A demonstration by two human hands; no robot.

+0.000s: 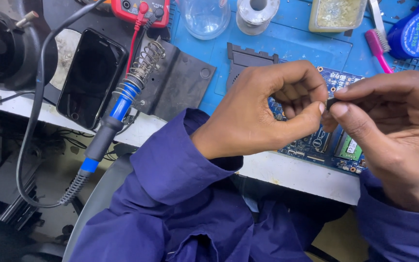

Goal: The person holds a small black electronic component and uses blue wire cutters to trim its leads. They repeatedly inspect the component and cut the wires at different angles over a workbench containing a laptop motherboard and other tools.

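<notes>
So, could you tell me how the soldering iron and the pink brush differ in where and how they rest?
The soldering iron sits slanted in a coiled wire stand on the bench's left, while the pink brush lies flat on the blue mat at the upper right. The soldering iron trails a grey cable off the bench edge; the pink brush has none. The soldering iron's handle is blue and black, the brush's pink. Neither hand touches either.

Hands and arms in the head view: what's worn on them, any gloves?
No gloves: both hands are bare, with no rings or watch showing. The left hand comes out of a long dark blue sleeve of loose, creased cloth, its cuff bunched at the wrist. The right hand has the same blue sleeve, seen at the lower right edge. No markings show on the cloth.
</notes>
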